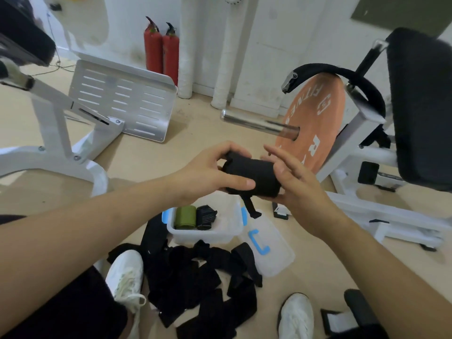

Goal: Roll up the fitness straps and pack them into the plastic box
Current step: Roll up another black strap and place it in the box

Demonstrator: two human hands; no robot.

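A thick rolled black strap (254, 176) is held in mid-air between both hands, a short tail of it dangling below. My left hand (208, 171) grips its left end, thumb along the front and fingers curled over the top. My right hand (293, 177) cups the right end with the thumb under the roll and the fingers spread loosely. Below stands the clear plastic box (220, 234) with blue latches. It holds a green roll (185, 217) and a black roll (205, 217). A heap of loose black straps (200, 280) lies on the floor in front of it.
The box's clear lid with a blue handle (266, 248) lies to the right of the box. An orange weight plate on a steel bar (315, 123) stands close behind my hands. White gym machine frames (61, 133) flank both sides. My white shoes (124, 272) rest by the heap.
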